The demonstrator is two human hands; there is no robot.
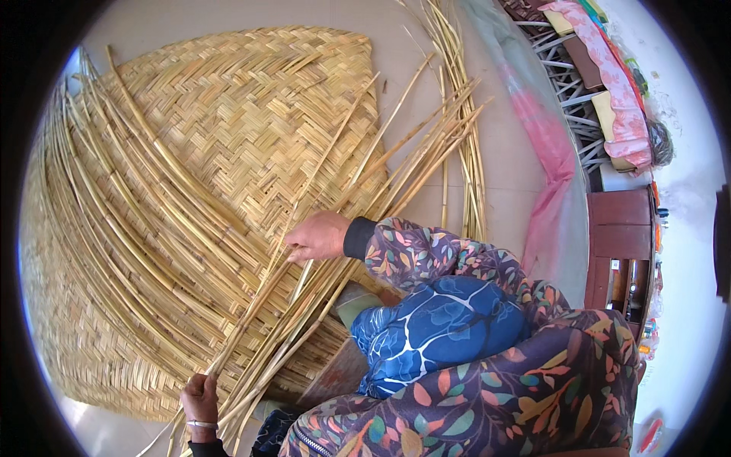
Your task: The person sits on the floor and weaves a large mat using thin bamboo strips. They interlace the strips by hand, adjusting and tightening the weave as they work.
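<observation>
We see a big woven mat [266,99] under both hands, and it spreads far out in front of them. Away to the right of the right hand is a long plastic sheet [560,167], part pink and part see-through. To the left of the right hand, and up past the left hand, we see a wide row of long cane strips [120,183] lying over the mat. A loose heap of split cane [301,308] lies just below the right hand, and some of it pokes out above that hand too.

Now we look at the held strip [251,315], the thin one that goes from hand to hand. Its long way is on a slant: it goes up and right past the right hand, and down and left to the left hand. So it points across the row, not along it. No hand is nearer, as both touch it

The right hand [316,234] has its fingers pinched together on the strip, up high. The left hand [199,400] is curled tight around it, down low. We cannot tell where the low end stops. Just below the left hand, we see a pale bracelet [202,424] on the wrist
</observation>
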